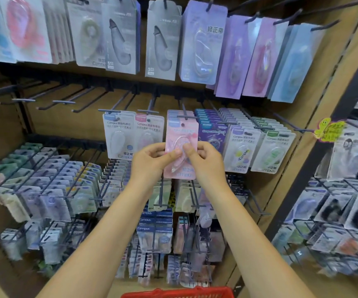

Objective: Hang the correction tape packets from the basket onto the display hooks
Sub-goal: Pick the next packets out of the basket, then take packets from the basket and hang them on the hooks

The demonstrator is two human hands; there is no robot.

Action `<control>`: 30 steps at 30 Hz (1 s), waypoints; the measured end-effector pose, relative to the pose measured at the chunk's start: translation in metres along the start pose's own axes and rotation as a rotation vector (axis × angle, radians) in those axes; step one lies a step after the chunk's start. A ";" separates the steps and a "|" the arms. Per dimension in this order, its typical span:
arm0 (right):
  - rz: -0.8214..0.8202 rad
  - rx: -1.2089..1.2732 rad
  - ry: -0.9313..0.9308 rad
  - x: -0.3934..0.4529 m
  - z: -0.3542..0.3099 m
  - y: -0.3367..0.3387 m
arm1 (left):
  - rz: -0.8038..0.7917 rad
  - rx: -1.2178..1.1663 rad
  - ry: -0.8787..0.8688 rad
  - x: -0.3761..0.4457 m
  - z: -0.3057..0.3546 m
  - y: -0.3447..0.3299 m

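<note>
A pink correction tape packet (181,134) is held upright in front of the middle row of hooks. My left hand (152,161) pinches its left edge and my right hand (204,160) pinches its right side, thumbs on the blister. The packet's hang hole sits just below the tip of a dark display hook (184,114), where more pink packets hang behind. Only the rim of the red basket (178,293) shows at the bottom edge; its contents are hidden.
Several bare hooks (64,102) stick out to the left in the middle row. White and pink packets (120,134) hang just left, purple, white and green ones (238,145) to the right. Rows of packets fill the hooks above and below. A yellow tag (328,129) hangs at right.
</note>
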State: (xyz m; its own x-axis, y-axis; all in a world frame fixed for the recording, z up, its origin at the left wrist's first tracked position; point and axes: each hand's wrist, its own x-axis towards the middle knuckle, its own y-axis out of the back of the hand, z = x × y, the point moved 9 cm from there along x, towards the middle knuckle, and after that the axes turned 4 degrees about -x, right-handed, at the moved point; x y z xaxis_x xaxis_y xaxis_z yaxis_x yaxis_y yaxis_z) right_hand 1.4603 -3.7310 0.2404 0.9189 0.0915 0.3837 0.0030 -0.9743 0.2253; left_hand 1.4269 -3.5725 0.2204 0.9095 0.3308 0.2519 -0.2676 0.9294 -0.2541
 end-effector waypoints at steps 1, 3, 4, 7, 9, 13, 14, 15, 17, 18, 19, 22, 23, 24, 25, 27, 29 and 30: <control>0.007 -0.001 -0.002 0.001 0.000 0.000 | 0.001 -0.010 0.011 0.000 -0.001 -0.001; 0.028 -0.004 -0.001 0.004 0.001 0.001 | 0.008 -0.002 0.012 0.002 -0.003 -0.002; 0.043 -0.006 0.009 0.006 0.002 0.001 | 0.023 0.047 -0.017 0.003 -0.002 -0.001; 0.057 -0.136 0.157 0.008 -0.004 0.002 | 0.029 0.427 -0.253 0.007 0.009 0.002; 0.014 -0.312 0.266 0.012 -0.004 -0.003 | -0.042 0.727 -0.385 0.009 0.009 -0.004; -0.033 -0.561 0.320 0.024 0.004 -0.009 | -0.098 0.930 -0.380 0.023 -0.001 -0.004; -0.034 -0.593 0.325 0.026 0.005 -0.010 | -0.095 0.930 -0.382 0.026 -0.002 -0.003; -0.034 -0.618 0.327 0.028 0.006 -0.011 | -0.090 0.925 -0.375 0.029 -0.003 -0.003; -0.038 -0.641 0.321 0.031 0.008 -0.011 | -0.089 0.917 -0.351 0.031 -0.004 -0.003; -0.043 -0.646 0.314 0.030 0.009 -0.011 | -0.097 0.926 -0.337 0.030 -0.005 -0.003; -0.046 -0.650 0.309 0.028 0.010 -0.009 | -0.108 0.944 -0.323 0.027 -0.007 -0.002; -0.033 -0.578 0.301 0.006 0.015 -0.002 | -0.084 1.070 -0.424 0.001 -0.006 0.000; -0.020 -0.524 0.295 -0.007 0.021 0.002 | -0.028 1.108 -0.524 -0.015 -0.003 0.002; -0.006 -0.478 0.286 -0.021 0.029 0.004 | 0.027 1.127 -0.630 -0.032 -0.001 0.005; 0.001 -0.450 0.265 -0.037 0.044 0.004 | 0.068 1.125 -0.713 -0.050 -0.006 0.008; -0.020 -0.433 0.214 -0.071 0.083 -0.003 | 0.091 1.126 -0.752 -0.080 -0.035 0.020; -0.102 -0.442 0.119 -0.105 0.134 -0.017 | 0.077 1.159 -0.646 -0.100 -0.088 0.043; -0.167 -0.463 0.043 -0.122 0.167 -0.027 | 0.055 1.199 -0.546 -0.109 -0.125 0.059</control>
State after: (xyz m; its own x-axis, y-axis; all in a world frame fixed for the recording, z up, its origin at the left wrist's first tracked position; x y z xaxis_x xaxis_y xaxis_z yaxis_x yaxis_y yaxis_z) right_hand 1.4143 -3.7500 0.0382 0.9039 0.2567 0.3422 -0.0351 -0.7527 0.6574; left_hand 1.3515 -3.5740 0.0609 0.7197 0.1327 0.6814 -0.6706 0.3869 0.6330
